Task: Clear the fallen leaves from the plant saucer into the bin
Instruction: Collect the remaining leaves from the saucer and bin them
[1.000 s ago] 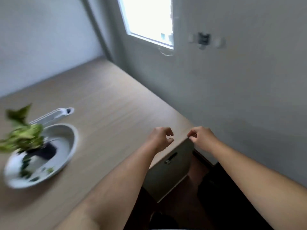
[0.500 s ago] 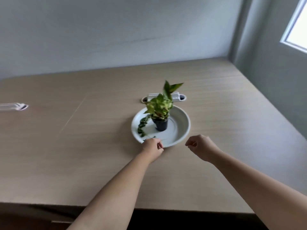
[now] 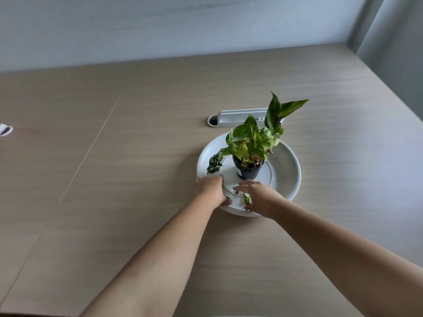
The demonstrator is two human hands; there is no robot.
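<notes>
I see the white plant saucer (image 3: pixel 288 177) on the wooden desk (image 3: pixel 114 202), straight ahead of both forearms, with a small black pot (image 3: pixel 248 171) of variegated pothos standing near its middle. The loose leaf scraps (image 3: pixel 246 198) I care about lie on the saucer's near floor, just inside the rim, and they sit in the narrow gap between my two hands.

My left hand (image 3: pixel 211 189) rests over the near-left rim, fingers curled down onto it; whether it pinches anything I cannot tell. My right hand (image 3: pixel 261 197) lies over the near edge with fingers spread loosely and flat, palm down, gripping nothing that I can make out. Its fingertips are touching or almost touching the pale green scrap, so I judge the right hand the nearer one for that piece, while a darker fragment (image 3: pixel 228 198) sits closer to the left thumb.

A longer trail of dark leaves (image 3: pixel 214 163) runs along the far-left inner wall, its long axis following the curve of the rim away from me, beyond the left hand's knuckles. No bin shows in this view.
</notes>
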